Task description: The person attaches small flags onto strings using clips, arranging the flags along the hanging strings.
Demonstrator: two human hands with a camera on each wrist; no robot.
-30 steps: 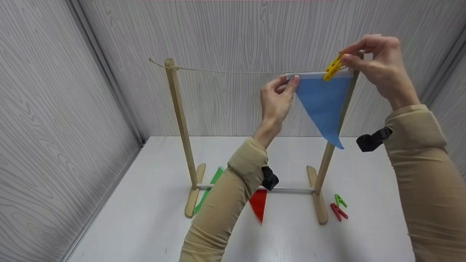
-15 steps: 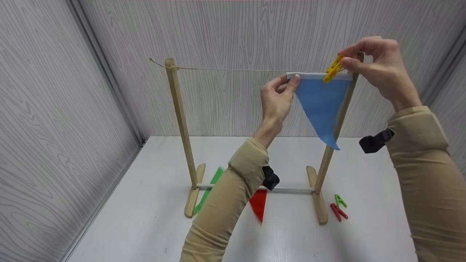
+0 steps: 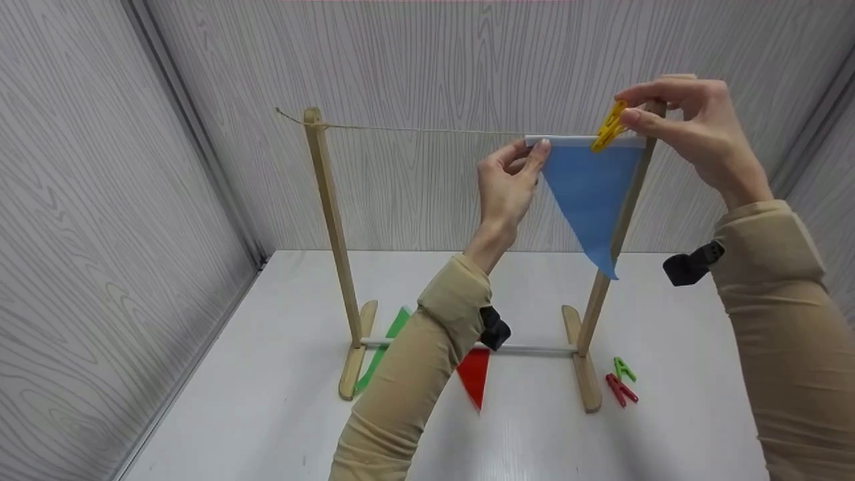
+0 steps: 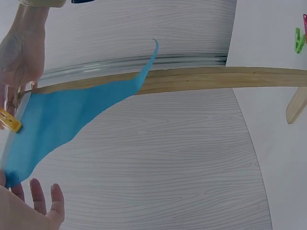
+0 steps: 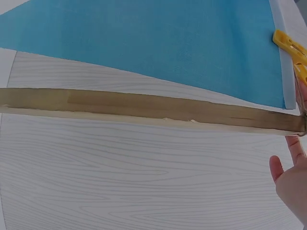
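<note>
A blue triangular pennant (image 3: 591, 187) with a white top band hangs by the string (image 3: 427, 130), close to the right wooden post (image 3: 601, 294). My left hand (image 3: 507, 184) pinches the left end of the band between thumb and fingers. With my right hand (image 3: 701, 130) I grip the handles of a yellow clothespin (image 3: 608, 127), whose tips lie over the band right of its middle. In the left wrist view the clothespin (image 4: 10, 120) sits across the band, and the pennant (image 4: 72, 110) droops to a curled tip. The right wrist view shows the clothespin (image 5: 290, 48) on the band too.
Two wooden posts on feet carry the string; a white bar (image 3: 534, 349) joins them low down. A green pennant (image 3: 399, 324) and a red pennant (image 3: 474, 374) lie partly behind my left sleeve. Green (image 3: 624, 369) and red (image 3: 621, 389) clothespins lie right of the stand.
My right hand and the yellow clothespin have moved slightly down and left. The pennant's lower tip has swung left against the post. My left hand has hardly moved.
</note>
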